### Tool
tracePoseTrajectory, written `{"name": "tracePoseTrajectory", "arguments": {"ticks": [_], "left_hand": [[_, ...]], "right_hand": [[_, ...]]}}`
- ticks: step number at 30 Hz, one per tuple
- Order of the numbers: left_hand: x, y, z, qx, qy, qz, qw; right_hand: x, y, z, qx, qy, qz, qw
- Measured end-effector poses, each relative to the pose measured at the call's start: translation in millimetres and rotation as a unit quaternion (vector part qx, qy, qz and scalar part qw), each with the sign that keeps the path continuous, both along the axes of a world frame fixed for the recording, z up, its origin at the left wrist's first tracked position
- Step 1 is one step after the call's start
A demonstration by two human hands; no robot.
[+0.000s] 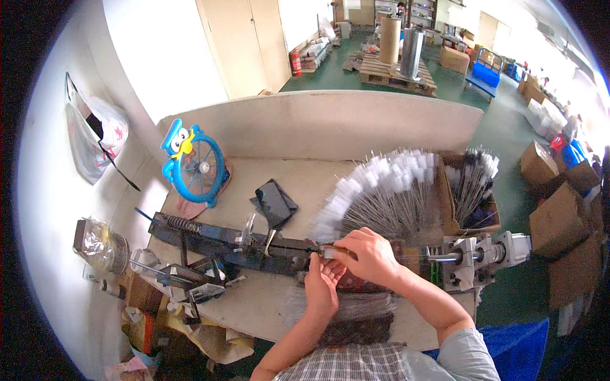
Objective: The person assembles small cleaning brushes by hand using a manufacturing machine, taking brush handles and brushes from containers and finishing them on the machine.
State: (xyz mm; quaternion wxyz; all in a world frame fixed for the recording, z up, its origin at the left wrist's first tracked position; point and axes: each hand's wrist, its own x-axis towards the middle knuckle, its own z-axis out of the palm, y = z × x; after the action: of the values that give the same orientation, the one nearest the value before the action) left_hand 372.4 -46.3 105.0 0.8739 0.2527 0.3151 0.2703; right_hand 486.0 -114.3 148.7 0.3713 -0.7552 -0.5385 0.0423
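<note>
Both hands meet over the middle of a long dark metal bench machine. My left hand is turned palm up with curled fingers, its thumb against the machine's right end. Just above it, my right hand is closed from over the top on a small pale and brown piece, too hidden to name. A thin wire runs from beside my right hand to a metal spindle unit at the right. Behind the hands fans a large pile of wire brushes with white bristle heads. Straight thin wires lie in a bundle below them.
A cardboard box of more wire brushes stands at the back right. A blue toy wheel with a duck head and a dark flat pouch sit on the table. A raised board borders the far edge. Cartons stack at right.
</note>
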Motion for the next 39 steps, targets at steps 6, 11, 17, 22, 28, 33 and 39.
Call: {"name": "tracePoseTrajectory", "arguments": {"ticks": [6, 11, 17, 22, 28, 33, 39], "left_hand": [[-2, -2, -11, 0.004, -0.079, 0.04, 0.996], [1, -6, -12, 0.024, -0.043, 0.039, 0.998], [4, -9, -3, 0.037, -0.032, 0.061, 0.997], [6, -8, -4, 0.063, -0.028, 0.044, 0.997], [3, -6, -7, 0.058, -0.047, 0.055, 0.996], [4, -11, -2, -0.011, -0.059, 0.063, 0.996], [1, -9, -3, 0.001, -0.066, 0.06, 0.996]], "right_hand": [[-18, 6, -12, 0.04, -0.123, -0.062, 0.99], [-13, -6, -11, 0.112, -0.143, -0.046, 0.982], [-10, -10, -15, 0.095, -0.15, -0.024, 0.984], [2, -22, -14, 0.094, -0.138, -0.017, 0.986], [-11, -10, -10, 0.099, -0.111, -0.004, 0.989], [-7, -15, -10, 0.092, -0.115, -0.001, 0.989], [-10, -18, -6, 0.094, -0.097, -0.005, 0.991]]}}
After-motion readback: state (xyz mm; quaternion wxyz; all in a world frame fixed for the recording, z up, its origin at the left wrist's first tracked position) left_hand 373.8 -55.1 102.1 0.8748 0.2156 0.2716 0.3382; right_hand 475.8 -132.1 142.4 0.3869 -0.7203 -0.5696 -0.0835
